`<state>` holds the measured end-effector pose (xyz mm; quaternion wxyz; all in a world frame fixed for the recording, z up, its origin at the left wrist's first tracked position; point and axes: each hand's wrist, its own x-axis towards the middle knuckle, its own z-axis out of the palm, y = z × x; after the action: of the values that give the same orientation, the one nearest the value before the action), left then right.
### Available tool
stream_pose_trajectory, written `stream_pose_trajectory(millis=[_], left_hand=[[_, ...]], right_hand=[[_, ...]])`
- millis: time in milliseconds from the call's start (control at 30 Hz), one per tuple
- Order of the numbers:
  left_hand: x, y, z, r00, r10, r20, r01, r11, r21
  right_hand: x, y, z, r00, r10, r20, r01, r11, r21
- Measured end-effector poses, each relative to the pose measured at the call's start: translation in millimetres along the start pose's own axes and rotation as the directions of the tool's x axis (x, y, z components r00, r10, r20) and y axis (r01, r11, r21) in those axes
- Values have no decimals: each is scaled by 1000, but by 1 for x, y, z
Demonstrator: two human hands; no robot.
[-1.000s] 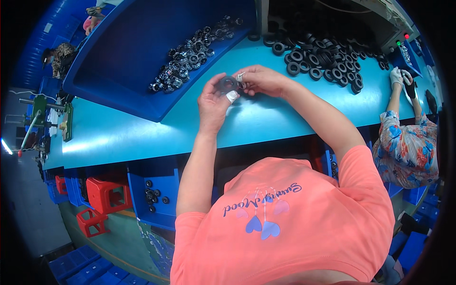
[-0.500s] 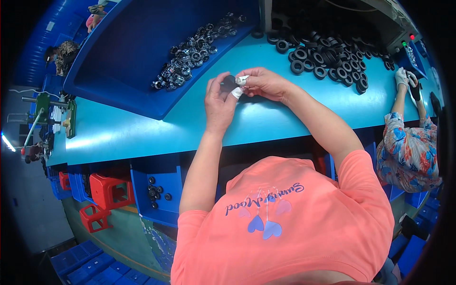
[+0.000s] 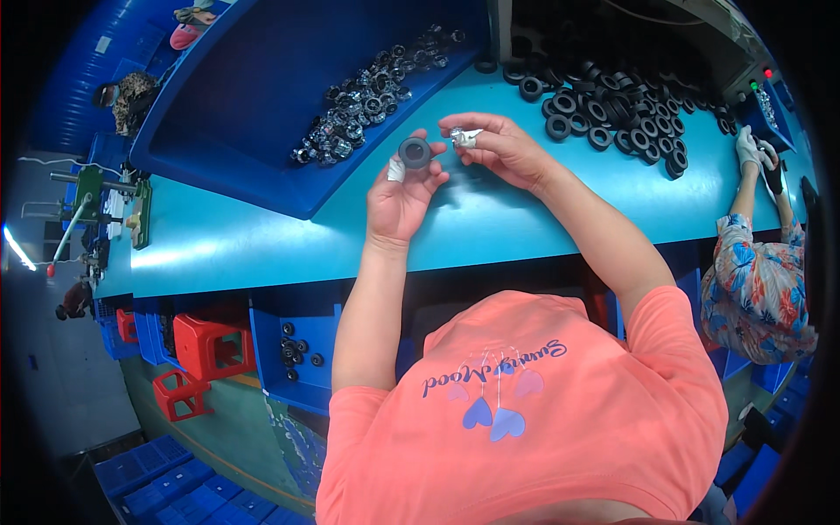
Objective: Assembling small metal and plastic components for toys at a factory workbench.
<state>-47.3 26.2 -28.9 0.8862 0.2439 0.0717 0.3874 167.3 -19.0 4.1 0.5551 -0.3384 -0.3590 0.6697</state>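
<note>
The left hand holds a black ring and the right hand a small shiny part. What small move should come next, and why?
Probably bring the right hand a little leftward, so the small shiny part meets the hole of the black ring. The left hand holds the ring up with its hole exposed, and the two pieces are close but still apart.

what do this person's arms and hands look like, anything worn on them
Both forearms are bare up to short coral-orange T-shirt sleeves. The left hand has a strip of white tape wrapped round the thumb; the right hand wears no glove, and no ring or watch shows on either.
</note>
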Motion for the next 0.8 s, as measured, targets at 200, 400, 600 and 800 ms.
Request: stream_pose_trajectory(millis=[200,400,600,800], left_hand=[[0,-1,0,1000,-11,15,11,1000,1],[0,0,5,999,-37,-2,37,999,2],[-1,0,7,1000,-20,1,20,999,25],[-1,-1,7,1000,1,-19,0,1000,31]], right_hand=[[-1,2,-6,999,-33,37,35,998,-55],[-1,2,-8,998,-30,61,36,994,-101],[1,6,-10,997,-47,61,53,994,-98],[-1,7,-8,997,-83,11,84,991,-103]])
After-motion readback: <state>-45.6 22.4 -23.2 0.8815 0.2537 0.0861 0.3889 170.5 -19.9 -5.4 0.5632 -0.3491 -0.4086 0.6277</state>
